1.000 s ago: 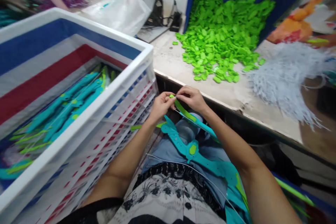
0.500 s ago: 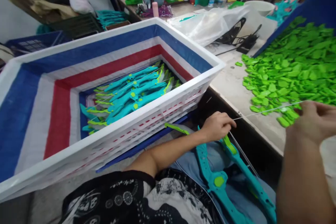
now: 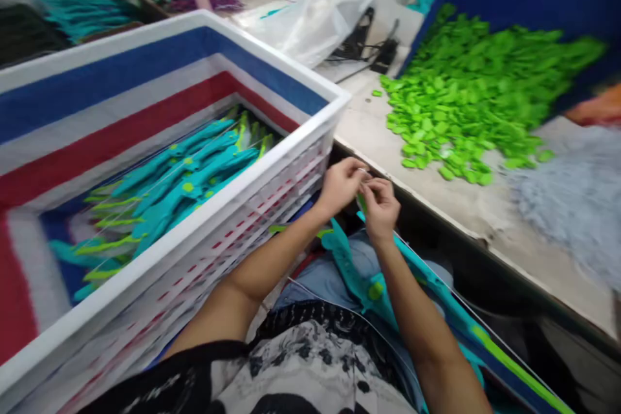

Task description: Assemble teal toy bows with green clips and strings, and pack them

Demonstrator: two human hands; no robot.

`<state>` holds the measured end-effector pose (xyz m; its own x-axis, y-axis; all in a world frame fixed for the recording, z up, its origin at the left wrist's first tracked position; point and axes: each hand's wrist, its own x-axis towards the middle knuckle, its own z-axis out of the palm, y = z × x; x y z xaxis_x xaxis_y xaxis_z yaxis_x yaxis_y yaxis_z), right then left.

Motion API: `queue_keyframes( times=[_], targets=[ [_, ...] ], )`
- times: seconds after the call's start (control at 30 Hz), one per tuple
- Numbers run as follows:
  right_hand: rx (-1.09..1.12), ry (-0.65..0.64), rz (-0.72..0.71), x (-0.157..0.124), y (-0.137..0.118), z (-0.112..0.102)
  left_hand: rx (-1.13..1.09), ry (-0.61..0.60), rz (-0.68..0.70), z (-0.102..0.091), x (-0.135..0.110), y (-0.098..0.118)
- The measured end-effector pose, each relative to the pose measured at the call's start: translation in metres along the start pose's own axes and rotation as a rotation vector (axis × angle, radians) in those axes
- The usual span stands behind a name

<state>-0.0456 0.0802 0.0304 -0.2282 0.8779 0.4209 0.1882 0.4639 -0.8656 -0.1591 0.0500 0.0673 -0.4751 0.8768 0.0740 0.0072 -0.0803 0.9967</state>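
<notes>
My left hand (image 3: 342, 186) and my right hand (image 3: 381, 209) are together at the tip of a turquoise toy bow (image 3: 345, 262) with lime-green parts, lying across my lap. Both have their fingers pinched. A bit of white string shows at my left fingertips; the right fingers press close beside it, around the same small spot. The bow's thin string (image 3: 466, 307) runs taut along its far limb down to the lower right. Exactly how the string lies between my fingers is hidden.
Left of me stands a white plastic crate (image 3: 272, 168) lined with striped cloth, holding several turquoise bows (image 3: 189, 168). A heap of bright green plastic pieces (image 3: 466, 103) spills over the worktable (image 3: 359, 123). Grey pieces (image 3: 572, 200) lie farther right. A clear plastic bag (image 3: 310, 26) is behind.
My right hand has come back from the far right, where it stretched the string, to meet my left hand at the bow tip. The view has swung right.
</notes>
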Motion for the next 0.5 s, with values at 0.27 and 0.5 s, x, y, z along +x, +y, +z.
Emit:
queue_keyframes(
  times=[0.27,0.5],
  targets=[
    [0.055,0.14,-0.055,0.0108,-0.0063,-0.0004,-0.387,-0.192,-0.369,0.0017,-0.0008,-0.0059],
    [0.084,-0.114,-0.106,0.0091,-0.0002,-0.0076,-0.419,-0.06,-0.343,0.0086,-0.0027,-0.0068]
  ],
)
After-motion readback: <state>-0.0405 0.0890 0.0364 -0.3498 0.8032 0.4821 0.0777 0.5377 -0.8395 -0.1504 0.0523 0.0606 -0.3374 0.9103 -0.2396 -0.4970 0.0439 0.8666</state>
